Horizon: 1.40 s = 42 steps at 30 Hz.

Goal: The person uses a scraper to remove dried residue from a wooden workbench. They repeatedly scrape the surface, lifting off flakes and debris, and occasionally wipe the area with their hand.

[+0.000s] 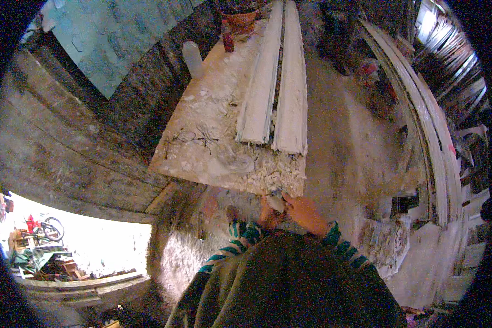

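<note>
Close to my body, at the near edge of the worktable [202, 167], my two hands meet. My left hand [267, 214] and my right hand [306, 214] are both closed around a small pale grey object [276, 203]; its kind is too blurred to tell. Just beyond it, whitish crumbs and lumps [281, 174] cover the table's near corner. Two long off-white moulded strips, a left one [262, 93] and a right one [291, 93], lie side by side with a narrow dark gap between them, running away from me.
Thin dark strands [194, 138] lie on the table's left part. A whitish container [192, 59], a red bottle [227, 39] and an orange basin [239, 22] stand toward the far end. Long pale strips [421, 104] line the right side. A bright opening lies at lower left.
</note>
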Tool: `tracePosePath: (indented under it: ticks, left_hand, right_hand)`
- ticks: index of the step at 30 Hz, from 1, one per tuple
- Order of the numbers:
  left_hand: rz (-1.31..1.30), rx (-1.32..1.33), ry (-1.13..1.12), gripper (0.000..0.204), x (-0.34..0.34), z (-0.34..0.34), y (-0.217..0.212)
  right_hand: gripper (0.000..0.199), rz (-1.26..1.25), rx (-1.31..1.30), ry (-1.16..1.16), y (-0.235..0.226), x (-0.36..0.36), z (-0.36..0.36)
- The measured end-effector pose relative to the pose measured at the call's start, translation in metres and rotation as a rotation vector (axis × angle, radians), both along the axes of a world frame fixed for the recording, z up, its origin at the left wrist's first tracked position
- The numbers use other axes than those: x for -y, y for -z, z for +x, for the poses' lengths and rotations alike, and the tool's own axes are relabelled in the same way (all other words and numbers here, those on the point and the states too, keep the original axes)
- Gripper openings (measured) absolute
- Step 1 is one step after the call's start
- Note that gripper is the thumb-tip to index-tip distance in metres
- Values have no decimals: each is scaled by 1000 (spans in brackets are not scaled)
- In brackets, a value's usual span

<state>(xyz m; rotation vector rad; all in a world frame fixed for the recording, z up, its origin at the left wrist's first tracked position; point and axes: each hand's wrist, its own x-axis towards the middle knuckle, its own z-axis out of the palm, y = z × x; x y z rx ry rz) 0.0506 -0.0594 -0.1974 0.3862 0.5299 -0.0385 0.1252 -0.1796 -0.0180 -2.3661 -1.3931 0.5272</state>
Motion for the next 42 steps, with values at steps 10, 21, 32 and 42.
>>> tracePosePath:
  ticks: [10, 21, 32, 42]
  left_hand:
    - [0, -22, 0, 79, -10, -13, 8]
    - [14, -40, 8, 78, -6, -20, -11]
    - [110, 42, 116, 76, -15, -41, -28]
    - [468, 2, 514, 79, -47, -61, -128]
  right_hand:
    - [46, 43, 53, 52, 14, 6, -4]
    - [47, 57, 56, 58, 26, 4, 5]
    - [56, 391, -798, 425, 64, -1, 31]
    - [73, 518, -867, 488, -13, -5, 26]
